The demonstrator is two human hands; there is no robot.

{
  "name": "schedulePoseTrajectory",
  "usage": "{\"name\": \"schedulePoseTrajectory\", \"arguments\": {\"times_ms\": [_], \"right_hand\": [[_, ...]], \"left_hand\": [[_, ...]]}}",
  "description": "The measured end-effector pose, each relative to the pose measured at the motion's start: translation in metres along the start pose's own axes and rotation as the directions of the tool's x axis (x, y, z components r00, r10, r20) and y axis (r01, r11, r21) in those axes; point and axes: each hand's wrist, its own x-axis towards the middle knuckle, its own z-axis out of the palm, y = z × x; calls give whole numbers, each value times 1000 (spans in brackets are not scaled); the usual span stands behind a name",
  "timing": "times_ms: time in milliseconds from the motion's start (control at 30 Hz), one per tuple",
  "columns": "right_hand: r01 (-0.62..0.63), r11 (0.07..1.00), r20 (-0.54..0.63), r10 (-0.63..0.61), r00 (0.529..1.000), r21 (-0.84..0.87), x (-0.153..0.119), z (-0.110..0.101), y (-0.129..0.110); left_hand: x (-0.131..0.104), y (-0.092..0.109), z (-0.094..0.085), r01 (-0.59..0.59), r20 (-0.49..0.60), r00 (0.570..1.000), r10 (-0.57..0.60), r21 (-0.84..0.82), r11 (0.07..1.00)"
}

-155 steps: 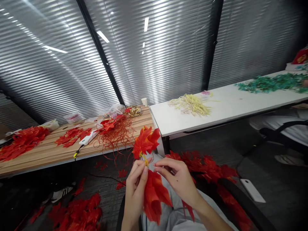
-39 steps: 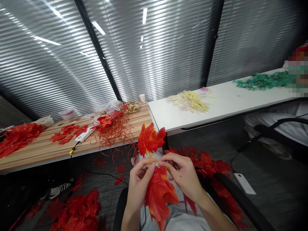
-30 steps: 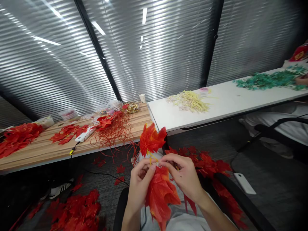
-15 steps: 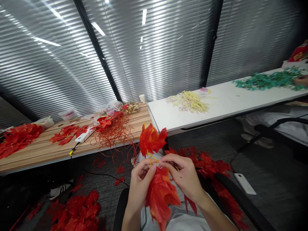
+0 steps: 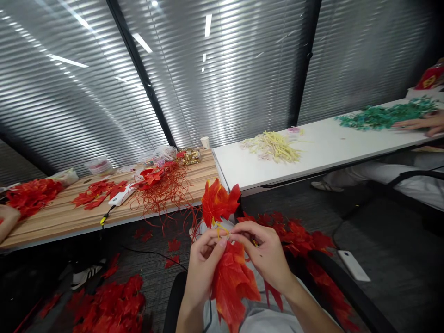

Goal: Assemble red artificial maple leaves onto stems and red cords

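Observation:
Over my lap, both hands meet at the yellow stems (image 5: 222, 227) of artificial maple leaves. My left hand (image 5: 204, 263) pinches the stems between thumb and fingers. My right hand (image 5: 263, 252) pinches at the same spot, its fingertips almost touching the left ones. One red-orange maple leaf (image 5: 219, 202) stands up above my fingers. Another larger leaf (image 5: 233, 286) hangs below them, over my grey trousers. A strand of red leaves (image 5: 294, 236) trails off to the right over the chair arm. The exact joint between the fingertips is too small to make out.
On the wooden table (image 5: 65, 217) lie red leaf piles (image 5: 34, 196), red cords (image 5: 166, 189) and a white power bank (image 5: 121, 196). Yellow strips (image 5: 277, 145) and green foliage (image 5: 385, 115) are on the white table (image 5: 236, 169). More leaves (image 5: 111, 300) cover the floor.
My hands stay almost still at the stems. A co-worker's hand has appeared at the left edge by the leaf pile. At right, another person's hand now lies spread beside the green foliage, and their foot has shifted left.

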Motion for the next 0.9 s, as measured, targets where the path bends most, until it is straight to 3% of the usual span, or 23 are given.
{"name": "schedulePoseTrajectory", "arguments": {"times_ms": [733,900], "right_hand": [[-83,995,2,83,997,63,1,2,7],[-75,995,9,74,997,64,2,3,6]], "left_hand": [[5,-4,-1,-10,24,1000,9,46,999],[5,-6,-1,-23,-14,1000,24,75,997]]}}
